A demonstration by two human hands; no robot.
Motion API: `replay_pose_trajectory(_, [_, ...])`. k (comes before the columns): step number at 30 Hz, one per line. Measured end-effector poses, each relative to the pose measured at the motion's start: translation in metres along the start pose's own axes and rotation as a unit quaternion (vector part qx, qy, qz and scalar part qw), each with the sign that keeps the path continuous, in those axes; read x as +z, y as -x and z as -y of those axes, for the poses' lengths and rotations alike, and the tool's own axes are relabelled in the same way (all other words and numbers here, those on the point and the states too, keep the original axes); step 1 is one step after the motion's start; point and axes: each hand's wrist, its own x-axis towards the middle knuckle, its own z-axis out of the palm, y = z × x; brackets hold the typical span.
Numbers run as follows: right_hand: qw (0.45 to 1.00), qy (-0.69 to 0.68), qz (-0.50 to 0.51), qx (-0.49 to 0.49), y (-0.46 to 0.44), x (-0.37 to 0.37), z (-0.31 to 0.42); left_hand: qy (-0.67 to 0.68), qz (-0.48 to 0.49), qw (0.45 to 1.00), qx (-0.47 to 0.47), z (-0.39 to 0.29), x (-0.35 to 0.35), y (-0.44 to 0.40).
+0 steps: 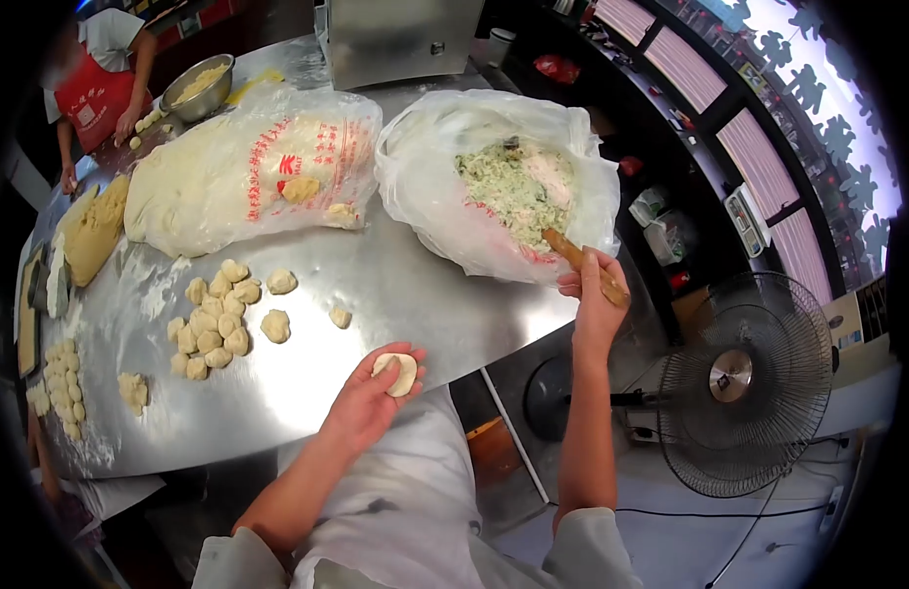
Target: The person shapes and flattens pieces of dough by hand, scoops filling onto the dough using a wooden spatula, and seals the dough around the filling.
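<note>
A small round of pale dough (396, 374) rests in my left hand (361, 398), its thumb over the dough's edge and its fingers curled beneath. My right hand (597, 302) grips a wooden stick (572, 254) by its upper part. The stick's far end touches a greenish-white chopped filling (518, 187) inside a large white plastic bag (425, 231). Several dough pieces (214, 319) lie piled on the metal table (268, 393), left of my left hand, with a few single pieces beside them.
A large dough mass (179, 191) lies under printed plastic at the back left. Beyond it are a metal bowl (219, 93) and a person in a red apron (86, 98). A metal box (400, 39) stands at the back, a fan (734, 378) at right.
</note>
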Motion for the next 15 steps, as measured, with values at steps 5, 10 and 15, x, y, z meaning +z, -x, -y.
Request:
replay_pose_trajectory(5, [0.996, -0.08, -0.003, 0.046, -0.006, -0.008, 0.024, 0.029, 0.013, 0.999, -0.022, 0.002, -0.009, 0.007])
replay_pose_trajectory(10, [0.994, -0.098, 0.032, 0.044, -0.032, -0.007, 0.0, 0.037, 0.002, 0.999, -0.037, 0.014, -0.022, 0.007])
replay_pose_trajectory(15, [0.998, 0.052, 0.046, 0.009, -0.026, 0.004, 0.013, 0.013, -0.013, 0.999, -0.042, 0.019, -0.033, 0.016])
